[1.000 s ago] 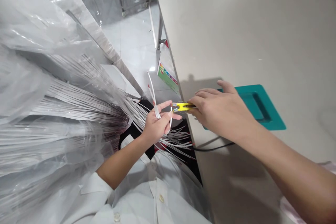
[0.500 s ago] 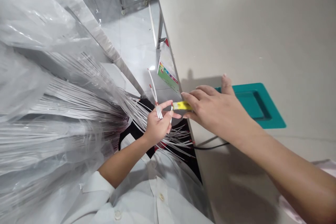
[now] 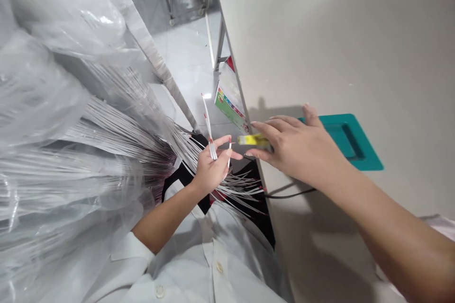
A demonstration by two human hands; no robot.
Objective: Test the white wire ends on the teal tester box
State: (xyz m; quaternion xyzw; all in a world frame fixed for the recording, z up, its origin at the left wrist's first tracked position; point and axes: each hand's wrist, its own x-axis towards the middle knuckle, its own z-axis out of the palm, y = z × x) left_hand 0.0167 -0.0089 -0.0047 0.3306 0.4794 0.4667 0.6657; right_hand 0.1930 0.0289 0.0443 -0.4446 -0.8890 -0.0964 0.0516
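Observation:
My left hand [image 3: 210, 170] pinches white wires [image 3: 212, 147] with red ends. One short wire [image 3: 229, 151] stands up between the thumb and fingers, a thin strand showing at its red tip. In my right hand [image 3: 296, 147] is a slim yellow tool [image 3: 253, 139] with a pale tip; its kind is not clear. That tip points at the single wire, a small gap between them. Below the left hand, a bundle of white wires [image 3: 245, 188] spreads over my lap, red at the ends.
A teal tray [image 3: 369, 151] lies on the pale table [image 3: 337, 57] beyond my right hand. Plastic-wrapped wire bundles [image 3: 117, 123] fill the left side. A black cable [image 3: 291, 195] crosses the table edge. A printed box [image 3: 229, 104] stands below, near a wheeled rack [image 3: 170, 0].
The yellow tool has drawn back to the right, from touching the wire's red end to a small gap. My left hand still holds the wires, and the view has shifted slightly.

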